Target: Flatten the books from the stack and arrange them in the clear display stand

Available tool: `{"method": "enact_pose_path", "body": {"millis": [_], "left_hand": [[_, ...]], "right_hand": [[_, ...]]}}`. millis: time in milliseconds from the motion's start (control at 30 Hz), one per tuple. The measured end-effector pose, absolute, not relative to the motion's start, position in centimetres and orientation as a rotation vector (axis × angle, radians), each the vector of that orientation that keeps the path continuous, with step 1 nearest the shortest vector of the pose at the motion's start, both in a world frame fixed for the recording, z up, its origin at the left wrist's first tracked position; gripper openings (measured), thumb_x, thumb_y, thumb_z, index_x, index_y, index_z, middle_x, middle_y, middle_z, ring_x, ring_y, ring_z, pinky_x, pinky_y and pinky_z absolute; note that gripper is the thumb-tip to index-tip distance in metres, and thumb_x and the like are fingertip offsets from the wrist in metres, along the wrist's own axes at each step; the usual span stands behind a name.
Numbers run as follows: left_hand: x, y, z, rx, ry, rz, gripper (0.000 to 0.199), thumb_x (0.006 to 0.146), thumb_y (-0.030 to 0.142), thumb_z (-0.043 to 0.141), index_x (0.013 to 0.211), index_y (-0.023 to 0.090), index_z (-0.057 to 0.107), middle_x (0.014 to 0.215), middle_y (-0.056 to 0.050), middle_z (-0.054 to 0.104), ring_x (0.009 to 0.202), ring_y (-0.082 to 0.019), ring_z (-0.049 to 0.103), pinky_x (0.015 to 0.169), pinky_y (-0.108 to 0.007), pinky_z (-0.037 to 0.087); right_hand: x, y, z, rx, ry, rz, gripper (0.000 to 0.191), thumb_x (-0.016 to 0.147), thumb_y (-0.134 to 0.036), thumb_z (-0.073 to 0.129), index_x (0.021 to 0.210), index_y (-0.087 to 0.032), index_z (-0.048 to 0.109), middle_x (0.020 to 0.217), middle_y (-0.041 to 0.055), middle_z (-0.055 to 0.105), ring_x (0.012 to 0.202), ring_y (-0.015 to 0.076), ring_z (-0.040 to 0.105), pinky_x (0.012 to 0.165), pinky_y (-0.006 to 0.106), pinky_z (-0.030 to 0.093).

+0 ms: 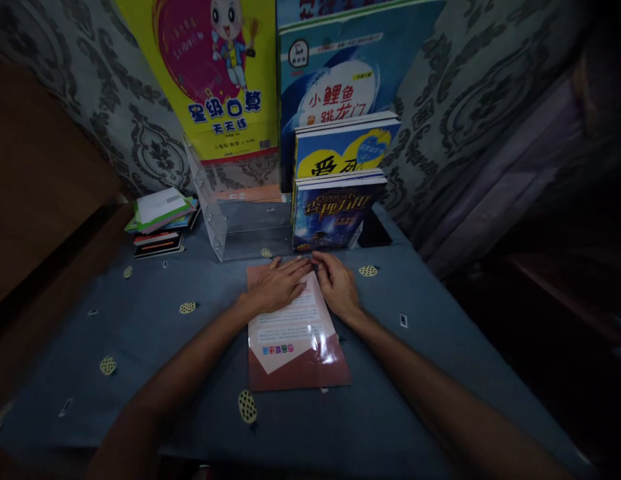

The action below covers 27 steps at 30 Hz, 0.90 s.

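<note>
A thin reddish-brown book (300,380) lies flat on the blue cloth, its pale text panel upside down to me. My left hand (280,285) rests palm down across its upper part, fingers stretched toward the right. My right hand (339,283) is at the book's upper right edge, fingers extended and the fingertips close to those of the left. Neither hand grasps anything that I can see. Just beyond the fingertips stands a dark blue book (335,213) in a clear acrylic book stand (250,243).
Behind it are a blue-and-yellow book (310,150), a teal book (340,60) and a yellow workbook (240,133). To the left lies a stack of small books and papers (163,207). A dark phone-like slab (374,230) is right of the stand. Patterned curtain (140,133) hangs behind.
</note>
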<state>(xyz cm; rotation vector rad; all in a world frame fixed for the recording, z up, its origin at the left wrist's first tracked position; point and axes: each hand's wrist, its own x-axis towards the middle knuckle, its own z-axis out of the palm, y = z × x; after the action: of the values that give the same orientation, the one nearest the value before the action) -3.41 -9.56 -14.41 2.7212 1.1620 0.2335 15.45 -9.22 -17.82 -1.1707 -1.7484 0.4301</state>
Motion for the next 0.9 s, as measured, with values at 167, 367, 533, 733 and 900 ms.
{"method": "enact_pose_path", "body": {"millis": [167,367,533,733,900], "left_hand": [[-3.4,-9.7,-14.5,2.724,1.154,0.272,0.05,0.106,0.036,0.03,0.153,0.022,0.036,0.161,-0.011,0.038,0.152,-0.022,0.03,0.123,-0.054,0.021],[-3.8,-9.8,-14.7,2.714,1.171,0.227,0.053,0.107,0.039,0.028,0.156,0.019,0.031,0.163,-0.01,0.032,0.154,-0.021,0.024,0.124,-0.051,0.02],[-5.5,-10.6,-15.1,2.704,1.222,0.208,0.056,0.108,0.046,0.024,0.158,0.022,0.028,0.165,-0.007,0.03,0.155,-0.02,0.021,0.126,-0.047,0.018],[-8.8,-13.0,-14.7,2.654,1.384,0.167,0.059,0.107,0.05,0.023,0.16,0.023,0.022,0.165,-0.008,0.029,0.155,-0.021,0.02,0.125,-0.046,0.02],[-10.4,-14.6,-14.5,2.551,1.63,0.114,0.062,0.106,0.048,0.027,0.159,0.017,0.025,0.165,-0.013,0.027,0.155,-0.026,0.022,0.123,-0.049,0.025]], "right_hand": [[15.4,-9.2,-17.8,-1.17,-1.821,0.424,0.036,0.093,-0.017,0.044,0.122,-0.023,0.065,0.117,0.0094,0.072,0.109,0.026,0.068,0.099,0.045,0.055],[15.6,-9.1,-17.8,-1.214,-1.875,0.407,0.032,0.092,-0.016,0.044,0.115,-0.02,0.066,0.112,0.0116,0.074,0.104,0.0275,0.07,0.094,0.044,0.056],[15.5,-9.2,-17.4,-1.246,-1.895,0.402,0.029,0.093,-0.016,0.043,0.108,-0.02,0.068,0.107,0.012,0.074,0.099,0.0277,0.07,0.091,0.043,0.056],[15.4,-9.3,-17.1,-1.262,-1.927,0.416,0.031,0.091,-0.015,0.043,0.107,-0.019,0.069,0.108,0.0126,0.073,0.102,0.0281,0.069,0.093,0.042,0.055],[15.4,-9.5,-17.1,-1.258,-1.915,0.439,0.032,0.092,-0.016,0.043,0.111,-0.02,0.069,0.109,0.0107,0.073,0.103,0.027,0.069,0.094,0.041,0.055]]}}
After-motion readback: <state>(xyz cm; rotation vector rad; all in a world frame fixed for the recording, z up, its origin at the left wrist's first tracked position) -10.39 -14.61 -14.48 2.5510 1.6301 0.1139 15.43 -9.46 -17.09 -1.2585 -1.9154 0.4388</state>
